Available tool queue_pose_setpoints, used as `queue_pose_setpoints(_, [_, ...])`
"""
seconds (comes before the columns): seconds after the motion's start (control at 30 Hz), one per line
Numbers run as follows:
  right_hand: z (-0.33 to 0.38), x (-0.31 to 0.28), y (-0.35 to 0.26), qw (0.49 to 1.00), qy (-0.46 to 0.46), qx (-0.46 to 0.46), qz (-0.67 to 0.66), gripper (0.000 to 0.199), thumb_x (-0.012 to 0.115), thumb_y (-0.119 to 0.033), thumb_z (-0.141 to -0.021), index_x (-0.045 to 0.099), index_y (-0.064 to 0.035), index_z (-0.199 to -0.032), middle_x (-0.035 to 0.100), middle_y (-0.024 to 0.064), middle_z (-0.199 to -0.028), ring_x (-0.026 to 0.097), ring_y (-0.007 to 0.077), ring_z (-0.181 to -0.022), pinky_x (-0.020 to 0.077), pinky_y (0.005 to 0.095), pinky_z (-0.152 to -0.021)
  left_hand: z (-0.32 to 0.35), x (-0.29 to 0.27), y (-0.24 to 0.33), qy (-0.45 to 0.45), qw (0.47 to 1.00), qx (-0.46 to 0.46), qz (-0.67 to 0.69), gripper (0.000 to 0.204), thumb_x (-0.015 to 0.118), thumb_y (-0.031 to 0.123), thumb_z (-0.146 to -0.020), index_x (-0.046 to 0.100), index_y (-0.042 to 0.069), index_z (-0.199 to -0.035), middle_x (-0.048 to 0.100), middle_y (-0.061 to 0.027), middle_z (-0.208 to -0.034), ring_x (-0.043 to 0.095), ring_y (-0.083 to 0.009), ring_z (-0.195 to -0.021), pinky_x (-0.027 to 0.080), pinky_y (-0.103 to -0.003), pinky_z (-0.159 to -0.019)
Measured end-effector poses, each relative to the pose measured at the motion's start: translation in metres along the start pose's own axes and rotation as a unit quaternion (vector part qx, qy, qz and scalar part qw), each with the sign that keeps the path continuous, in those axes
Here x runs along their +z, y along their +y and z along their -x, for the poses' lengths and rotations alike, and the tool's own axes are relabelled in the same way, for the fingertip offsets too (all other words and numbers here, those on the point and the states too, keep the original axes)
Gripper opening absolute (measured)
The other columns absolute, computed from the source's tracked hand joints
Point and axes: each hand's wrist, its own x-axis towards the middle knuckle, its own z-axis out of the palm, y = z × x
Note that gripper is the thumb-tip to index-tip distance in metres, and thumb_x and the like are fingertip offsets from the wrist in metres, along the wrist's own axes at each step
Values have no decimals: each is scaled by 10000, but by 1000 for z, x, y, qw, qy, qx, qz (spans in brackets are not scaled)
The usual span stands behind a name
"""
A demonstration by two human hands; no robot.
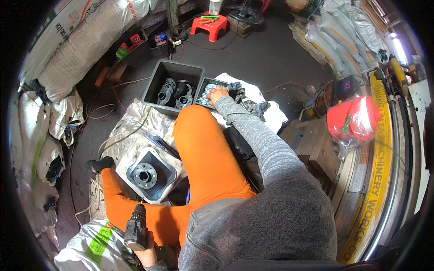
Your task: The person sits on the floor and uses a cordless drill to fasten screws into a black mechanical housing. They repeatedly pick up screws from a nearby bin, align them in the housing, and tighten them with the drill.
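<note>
My left hand [147, 255] is closed round the grip of a dark cordless drill [136, 229]. The drill's thin bit points away from me, towards a round metal flange hub [144, 175] with bolt holes, but stays clear of it. That hub lies in a pale, square-cornered basin [166, 173] between my legs. My right arm stretches forward, and my right hand [218, 94] dips into a small grey bin [204, 83] of small silvery screws [209, 90]. Its fingers are bent together among them; the fingertips are too small to make out.
A larger grey bin [174, 65] holds several metal hubs [166, 91]. Dark gloves [255, 108] lie on white cloth right of the screws. A red stool [209, 28] with tools stands farther off. Sacks [86, 49] line the left; a wooden crate [312, 144] and yellow beam [373, 180] are right.
</note>
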Motion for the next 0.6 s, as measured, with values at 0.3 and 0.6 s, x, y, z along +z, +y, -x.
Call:
queue_pose_setpoints(0.3, [-29, 8, 21, 997, -46, -7, -55, 274, 632, -299, -793, 685, -218, -1050, 634, 88, -1115, 597, 296, -1057, 479, 436, -904, -1, 3, 9, 6, 1000, 6, 2, 330, 643, -19, -763, 529, -19, -1073, 598, -101, -944, 578, -174, -760, 478, -311, -659])
queue_pose_setpoints(0.6, [51, -86, -92, 546, 30, -57, -835, 152, 560, -162, -922, 601, -35, -994, 666, 108, -973, 666, 164, -868, 533, 241, -645, 1, -11, 9, -2, 996, 37, -80, 193, 667, 35, -736, 642, 39, -927, 625, -62, -814, 585, -197, -701, 470, -344, -634])
